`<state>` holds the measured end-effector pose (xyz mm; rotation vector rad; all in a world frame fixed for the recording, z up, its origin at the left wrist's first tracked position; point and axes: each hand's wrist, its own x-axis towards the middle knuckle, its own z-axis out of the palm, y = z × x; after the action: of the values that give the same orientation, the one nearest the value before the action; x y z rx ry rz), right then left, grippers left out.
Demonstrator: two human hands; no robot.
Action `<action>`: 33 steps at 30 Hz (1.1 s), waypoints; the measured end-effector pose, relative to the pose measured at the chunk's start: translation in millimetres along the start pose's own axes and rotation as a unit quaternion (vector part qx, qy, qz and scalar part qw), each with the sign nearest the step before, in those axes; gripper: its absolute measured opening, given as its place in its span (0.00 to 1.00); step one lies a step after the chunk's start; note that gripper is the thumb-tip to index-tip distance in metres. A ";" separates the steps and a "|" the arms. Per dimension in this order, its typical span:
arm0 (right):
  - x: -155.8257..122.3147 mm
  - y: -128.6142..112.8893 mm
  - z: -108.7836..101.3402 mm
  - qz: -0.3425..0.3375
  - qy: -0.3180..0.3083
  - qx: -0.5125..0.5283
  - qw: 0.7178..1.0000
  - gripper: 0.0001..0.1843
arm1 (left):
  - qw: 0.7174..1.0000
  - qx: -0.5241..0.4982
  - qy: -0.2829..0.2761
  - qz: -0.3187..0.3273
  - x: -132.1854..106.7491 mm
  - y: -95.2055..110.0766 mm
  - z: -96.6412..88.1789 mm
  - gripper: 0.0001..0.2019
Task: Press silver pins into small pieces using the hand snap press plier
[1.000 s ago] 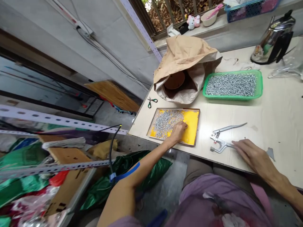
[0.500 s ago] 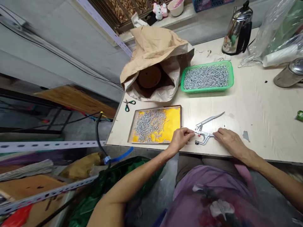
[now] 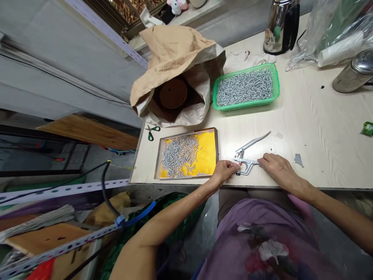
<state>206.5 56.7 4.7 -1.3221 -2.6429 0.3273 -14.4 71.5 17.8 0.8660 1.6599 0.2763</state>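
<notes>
A pair of silver spring-loaded pliers point(image 3: 246, 165) lies at the table's front edge, handles pointing right and spread apart. A small red part shows between its jaws. My right hand point(image 3: 276, 168) pinches the end of the lower handle. The upper handle stands free. My left hand point(image 3: 225, 171) is at the jaws with thumb and finger pressed together; whatever they pinch is too small to make out. Left of it lies a shallow tray point(image 3: 216, 149) with a yellow bottom, bearing a heap of small metal pins point(image 3: 178, 155).
Behind are a green basket point(image 3: 246, 106) full of small metal springs or screws and an open brown paper bag point(image 3: 175, 50). Scissors point(image 3: 151, 131) lie at the left edge. A kettle point(image 3: 281, 27), a steel cup point(image 3: 351, 74) and plastic bags point(image 3: 344, 35) stand farther right.
My left hand has moved slightly down, from the upper jaw to the gap between the jaws. My right hand stays on the lower handle. The whole view has shifted a little.
</notes>
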 end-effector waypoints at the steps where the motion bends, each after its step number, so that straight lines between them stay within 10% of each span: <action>1: 0.0 -0.9 0.3 0.002 -0.002 0.001 1.000 0.12 | 1.000 0.008 -0.004 -0.005 0.1 1.5 -0.1 0.05; 7: 3.0 7.7 -3.7 0.001 -0.015 0.023 1.000 0.10 | 0.998 0.059 -0.014 -0.029 -0.1 9.6 -1.0 0.06; 14: 24.7 48.6 -8.3 -0.022 -0.039 -0.020 0.999 0.51 | 0.997 0.073 -0.017 -0.027 3.3 5.9 -2.8 0.07; 25: 40.1 43.0 -17.6 -0.023 -0.074 -0.057 0.995 0.32 | 0.994 0.105 -0.016 -0.021 4.3 0.7 -3.6 0.09; 29: 34.2 41.3 -12.8 -0.024 -0.055 -0.039 0.997 0.21 | 0.952 0.249 0.079 0.161 -5.2 -0.3 -1.9 0.07; 33: 29.4 39.1 -13.7 -0.023 -0.048 -0.022 0.998 0.18 | 0.829 0.382 0.087 0.400 -2.9 8.5 14.8 0.13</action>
<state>222.4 104.7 8.9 -1.2871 -2.7706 0.3367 2.6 71.5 20.8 2.2114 1.4748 0.2532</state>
